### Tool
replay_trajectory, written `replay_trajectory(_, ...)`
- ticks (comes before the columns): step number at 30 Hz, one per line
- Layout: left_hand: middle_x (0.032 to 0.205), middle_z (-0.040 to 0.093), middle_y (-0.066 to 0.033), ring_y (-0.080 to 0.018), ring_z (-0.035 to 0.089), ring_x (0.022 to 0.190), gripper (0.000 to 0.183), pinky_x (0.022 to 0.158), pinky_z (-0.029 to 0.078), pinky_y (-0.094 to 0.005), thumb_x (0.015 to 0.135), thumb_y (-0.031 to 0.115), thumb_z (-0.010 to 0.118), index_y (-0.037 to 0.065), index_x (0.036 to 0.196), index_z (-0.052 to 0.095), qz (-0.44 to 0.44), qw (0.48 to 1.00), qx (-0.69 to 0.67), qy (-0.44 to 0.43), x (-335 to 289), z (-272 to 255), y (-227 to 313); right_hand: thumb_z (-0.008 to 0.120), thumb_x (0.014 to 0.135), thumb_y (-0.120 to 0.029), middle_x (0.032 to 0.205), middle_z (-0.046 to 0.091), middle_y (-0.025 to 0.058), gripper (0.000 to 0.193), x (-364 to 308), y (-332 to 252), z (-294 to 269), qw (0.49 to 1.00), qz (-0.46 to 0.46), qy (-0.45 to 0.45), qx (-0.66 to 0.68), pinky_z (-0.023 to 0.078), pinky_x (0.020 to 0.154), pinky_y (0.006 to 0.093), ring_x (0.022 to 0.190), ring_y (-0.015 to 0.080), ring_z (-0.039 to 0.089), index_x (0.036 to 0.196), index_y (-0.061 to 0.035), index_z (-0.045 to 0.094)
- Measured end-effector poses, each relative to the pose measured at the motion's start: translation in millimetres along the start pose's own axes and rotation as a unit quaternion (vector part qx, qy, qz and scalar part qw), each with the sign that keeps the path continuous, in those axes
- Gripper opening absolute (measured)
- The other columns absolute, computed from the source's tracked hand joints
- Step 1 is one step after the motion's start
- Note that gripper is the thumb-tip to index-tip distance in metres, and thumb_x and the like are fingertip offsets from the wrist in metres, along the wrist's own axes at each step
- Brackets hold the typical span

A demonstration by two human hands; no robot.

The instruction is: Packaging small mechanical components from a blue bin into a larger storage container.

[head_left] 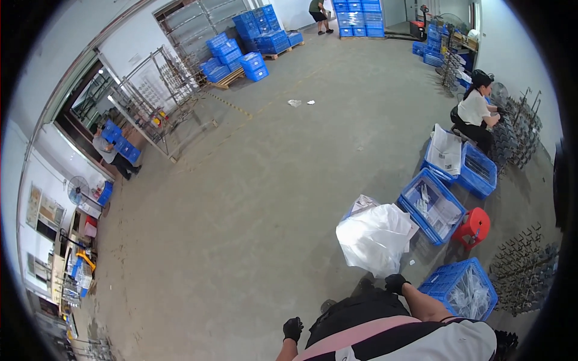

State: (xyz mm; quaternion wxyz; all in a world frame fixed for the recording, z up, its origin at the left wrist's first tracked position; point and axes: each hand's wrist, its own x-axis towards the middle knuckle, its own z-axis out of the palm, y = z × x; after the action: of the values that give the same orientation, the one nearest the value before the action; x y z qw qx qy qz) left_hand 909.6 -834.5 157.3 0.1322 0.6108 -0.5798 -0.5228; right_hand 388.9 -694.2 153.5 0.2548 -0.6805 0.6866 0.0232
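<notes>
My right hand (pixel 395 284), in a black glove, is closed at the near corner of a large white plastic bag (pixel 374 238) and appears to grip it. The bag bulges out in front of me and tapers toward that hand. Newspaper (pixel 363 204) shows behind its far edge. My left hand (pixel 293 329), also black-gloved, hangs at my left side with curled fingers and no visible object. To the right of my right hand stands a blue crate (pixel 435 284) holding clear plastic bags (pixel 469 296).
Blue crates (pixel 435 236) lined with newspaper and a red stool (pixel 475 225) stand at right, beside metal racks (pixel 522 271). A person (pixel 475 111) crouches beyond them. Another person (pixel 108 150) moves stacked crates (pixel 122 144) at left. Scraps (pixel 294 103) lie on the grey floor.
</notes>
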Motion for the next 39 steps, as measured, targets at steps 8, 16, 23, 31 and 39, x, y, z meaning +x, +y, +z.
replay_trajectory(8, 0.077, 0.067, -0.0071, -0.0215, 0.066, 0.068, 0.008, 0.059, 0.053, -0.0357, 0.084, 0.016, 0.066, 0.009, 0.084, 0.062, -0.119, 0.991, -0.025, -0.058, -11, 1, 11, 0.073, 0.071, -0.022, 0.094, 0.066, 0.0141, 0.029, -18, 1, 5, 0.997, -0.005, -0.067, -0.041, 0.052, 0.083, 0.0439, 0.098, 0.0343, 0.064, 0.095, -0.0105, 0.063)
replay_trajectory(16, 0.077, 0.065, -0.0067, -0.0269, 0.065, 0.079, 0.021, 0.064, 0.052, -0.0438, 0.076, 0.020, 0.074, 0.012, 0.087, 0.059, 0.140, 0.923, 0.349, -0.079, -19, 4, -9, 0.076, 0.064, -0.013, 0.095, 0.066, 0.0140, 0.035, -25, -1, 14, 0.997, 0.010, -0.071, -0.016, 0.052, 0.081, 0.0446, 0.097, 0.0349, 0.065, 0.095, -0.0103, 0.062)
replay_trajectory(23, 0.079, 0.065, -0.0069, -0.0286, 0.065, 0.080, 0.021, 0.064, 0.051, -0.0434, 0.076, 0.020, 0.074, 0.012, 0.088, 0.058, 0.203, 0.850, 0.476, -0.100, -15, 6, 9, 0.074, 0.067, -0.013, 0.093, 0.066, 0.0146, 0.030, -26, 4, 32, 0.998, 0.026, -0.064, 0.008, 0.052, 0.080, 0.0460, 0.096, 0.0356, 0.065, 0.094, -0.0097, 0.062)
replay_trajectory(31, 0.078, 0.066, -0.0086, -0.0295, 0.065, 0.077, 0.019, 0.063, 0.052, -0.0433, 0.078, 0.022, 0.072, 0.012, 0.087, 0.059, 0.234, 0.868, 0.427, -0.099, -5, 6, 12, 0.075, 0.072, -0.019, 0.095, 0.067, 0.0149, 0.027, -35, -1, 26, 0.994, 0.058, -0.092, 0.003, 0.052, 0.080, 0.0464, 0.097, 0.0357, 0.065, 0.094, -0.0093, 0.063)
replay_trajectory(39, 0.077, 0.065, -0.0090, -0.0298, 0.066, 0.074, 0.015, 0.060, 0.052, -0.0451, 0.080, 0.021, 0.070, 0.012, 0.087, 0.059, 0.257, 0.841, 0.465, -0.102, -3, 7, 5, 0.075, 0.072, -0.019, 0.098, 0.067, 0.0152, 0.027, -42, -8, 26, 0.994, 0.069, -0.081, 0.003, 0.052, 0.081, 0.0465, 0.098, 0.0363, 0.065, 0.094, -0.0100, 0.063)
